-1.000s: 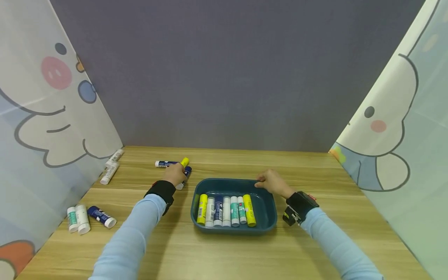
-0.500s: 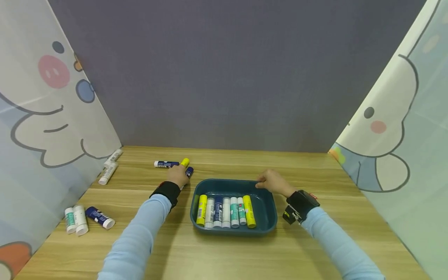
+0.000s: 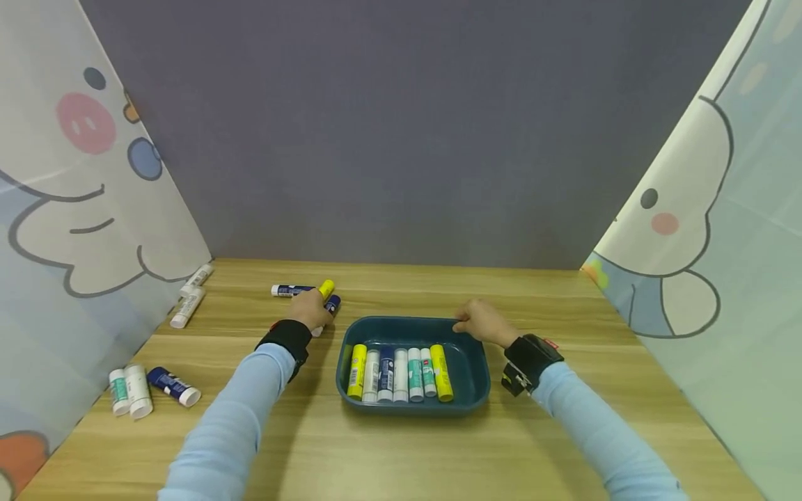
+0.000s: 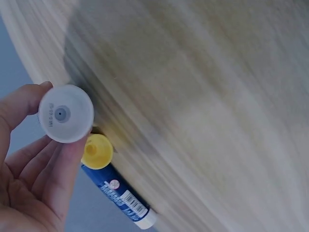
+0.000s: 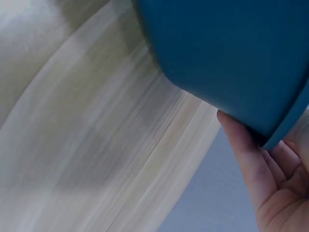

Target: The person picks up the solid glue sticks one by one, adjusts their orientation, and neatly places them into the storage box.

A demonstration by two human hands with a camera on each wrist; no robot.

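My left hand (image 3: 309,309) pinches a navy glue stick (image 3: 332,305) with a white end, above the table at the tray's back left. In the left wrist view the white base of this glue stick (image 4: 66,114) faces the camera between thumb and fingers. Just beyond it lie a yellow glue stick (image 3: 326,288) and another navy glue stick (image 3: 289,290), partly hidden by the hand. My right hand (image 3: 485,323) grips the back right rim of a dark teal tray (image 3: 413,410), thumb and fingers on either side of the wall. Several yellow, white, navy and green glue sticks (image 3: 399,376) stand in a row inside it.
At the left, a navy glue stick (image 3: 173,387), a big white one (image 3: 138,391) and a green-and-white one (image 3: 120,392) lie on the wooden table (image 3: 376,459). Two white glue sticks (image 3: 188,307) lie by the left printed panel. A grey panel (image 3: 388,139) closes the back.
My left hand shifts slightly right, then back left, staying around the navy glue stick. The whole head view drifts a little. My right hand keeps its hold on the tray's rim.
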